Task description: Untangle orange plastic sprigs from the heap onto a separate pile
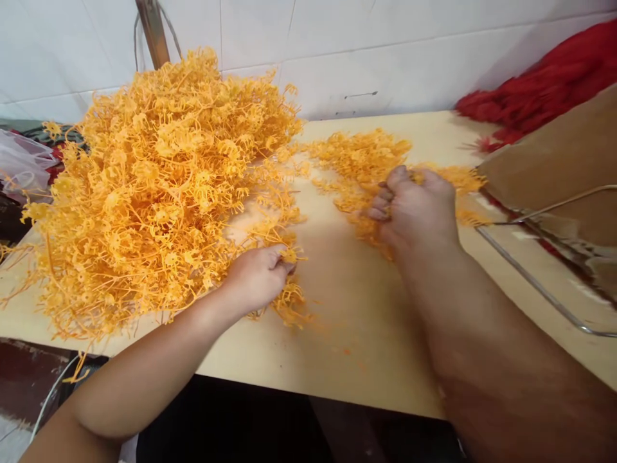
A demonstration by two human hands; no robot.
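Note:
A big tangled heap of orange plastic sprigs (159, 180) covers the left half of a pale wooden table (357, 334). My left hand (258, 276) rests at the heap's near right edge, fingers closed on a few orange sprigs. A smaller, flatter pile of orange pieces (359, 161) lies at the table's middle back. My right hand (414, 209) sits on that pile's near side, fingers curled shut around a bunch of orange pieces.
A brown cardboard sheet (559, 167) and a bent metal wire frame (535, 283) lie at the right. Red plastic foliage (544, 83) is heaped at the back right against the white tiled wall. A clear plastic bag (24, 164) sits far left.

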